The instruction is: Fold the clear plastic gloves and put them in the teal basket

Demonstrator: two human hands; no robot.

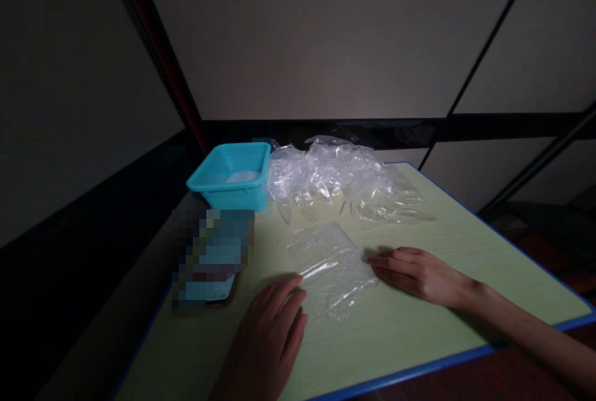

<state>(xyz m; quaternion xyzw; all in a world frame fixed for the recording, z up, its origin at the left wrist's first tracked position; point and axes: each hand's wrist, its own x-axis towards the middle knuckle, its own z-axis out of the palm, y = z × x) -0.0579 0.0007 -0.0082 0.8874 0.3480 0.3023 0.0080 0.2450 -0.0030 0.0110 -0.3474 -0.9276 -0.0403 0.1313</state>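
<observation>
A clear plastic bag lies flat and slightly creased on the table in front of me. My left hand rests at the bag's left edge, its fingers stretched out and a little apart, with the index fingertip touching the plastic or right beside it. At the opposite edge, my right hand has its fingers drawn together on the bag's side; its thumb is mostly hidden. Behind the bag is a loose heap of clear plastic bags, crumpled and shiny.
A turquoise plastic basin with something whitish inside stands at the back left. Nearer me, a phone-like flat object lies on the left, mostly blurred by pixelation. The pale green table has a blue edge, and panelled walls stand behind it.
</observation>
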